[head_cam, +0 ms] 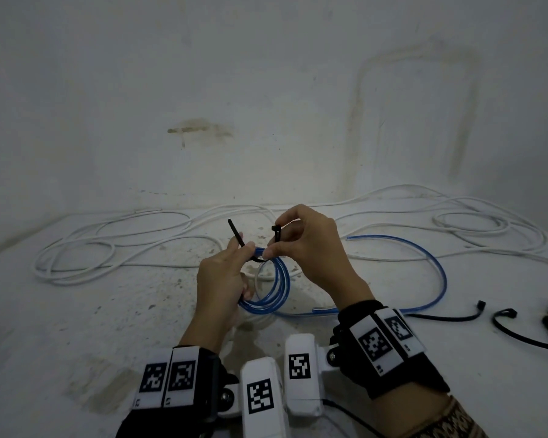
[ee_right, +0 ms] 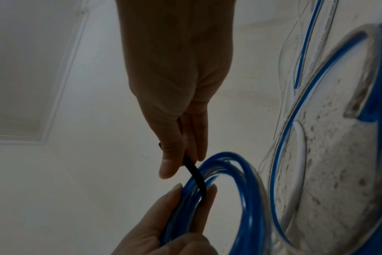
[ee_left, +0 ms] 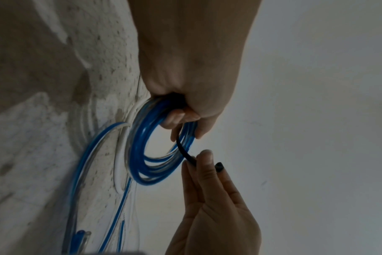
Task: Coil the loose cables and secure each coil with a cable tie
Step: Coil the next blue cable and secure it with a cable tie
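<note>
My left hand (head_cam: 225, 279) grips blue coil (head_cam: 274, 289) w/ tie's tail (head_cam: 237, 236) sticking up-left; right hand (head_cam: 310, 248) pinches tie head (head_cam: 276, 229), just right of tail, nearer for threading.

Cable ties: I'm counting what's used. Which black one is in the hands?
The cable tie looped around the blue coil, its ends unjoined; the others lie right on the surface.

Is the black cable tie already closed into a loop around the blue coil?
No: the cable tie passes under the blue coil, its two ends apart.
</note>
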`<state>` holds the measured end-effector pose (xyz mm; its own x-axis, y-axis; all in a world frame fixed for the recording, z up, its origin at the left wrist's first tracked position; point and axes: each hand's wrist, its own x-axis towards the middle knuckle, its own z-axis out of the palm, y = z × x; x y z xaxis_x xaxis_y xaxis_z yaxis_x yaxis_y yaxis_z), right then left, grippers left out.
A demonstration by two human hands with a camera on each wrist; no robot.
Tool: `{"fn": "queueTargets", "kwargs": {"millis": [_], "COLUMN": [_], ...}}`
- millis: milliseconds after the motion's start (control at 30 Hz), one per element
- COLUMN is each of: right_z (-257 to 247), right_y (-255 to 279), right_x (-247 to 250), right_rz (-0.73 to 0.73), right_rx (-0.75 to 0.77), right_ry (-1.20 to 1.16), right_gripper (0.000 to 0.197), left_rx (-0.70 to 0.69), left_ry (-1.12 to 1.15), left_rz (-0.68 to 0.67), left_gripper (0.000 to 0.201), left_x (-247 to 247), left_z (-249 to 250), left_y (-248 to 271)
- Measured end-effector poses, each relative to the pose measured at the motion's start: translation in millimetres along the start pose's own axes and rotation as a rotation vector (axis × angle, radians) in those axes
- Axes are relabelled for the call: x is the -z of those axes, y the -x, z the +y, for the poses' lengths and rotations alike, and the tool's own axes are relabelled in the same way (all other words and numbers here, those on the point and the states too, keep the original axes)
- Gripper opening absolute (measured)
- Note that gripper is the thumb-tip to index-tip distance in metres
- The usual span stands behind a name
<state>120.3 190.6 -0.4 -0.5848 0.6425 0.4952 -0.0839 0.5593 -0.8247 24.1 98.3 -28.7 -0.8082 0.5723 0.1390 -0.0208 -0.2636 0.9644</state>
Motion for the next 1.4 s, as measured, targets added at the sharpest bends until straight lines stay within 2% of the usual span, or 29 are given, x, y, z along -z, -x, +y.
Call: {"fn": "queueTargets", "kwargs": {"millis": [133,300,467,600,967,1400], "right_z": [3,6,6,6,3,2], "right_y": [0,-2,-3,-2,-1,0], "right_x": [-1,-2,-3,-3,-2,-1], "right_rz": [0.02,0.003,-0.01,-0.011,-0.079,-0.116], "right_rx": [0.057,0.052,0.044,0.048,0.056,0.099], "right_ry": [-0.01,-0.046,-0.051,-0.036,0.059,0.153], "right_gripper": [0.034,0.022,0.019,0.021,0.02,0.018], "left_rx": [-0.053,-0.097,-0.247,-0.355,-0.384,-0.547], "left_ry": [-0.075,-0.187,-0.27,-0.41,-0.385,-0.463], "left_rz": [0.005,0.025,-0.007,-0.055,0.027,0.01], "left_gripper": [0.019,0.017,0.036,0.031,0.022,0.021], "left_x": [2,4,7,10,9,10], "left_z": [-4,-9,-8,-10,-12,-13], "left_y": [-4,-8,-7,-7,-8,-8]}}
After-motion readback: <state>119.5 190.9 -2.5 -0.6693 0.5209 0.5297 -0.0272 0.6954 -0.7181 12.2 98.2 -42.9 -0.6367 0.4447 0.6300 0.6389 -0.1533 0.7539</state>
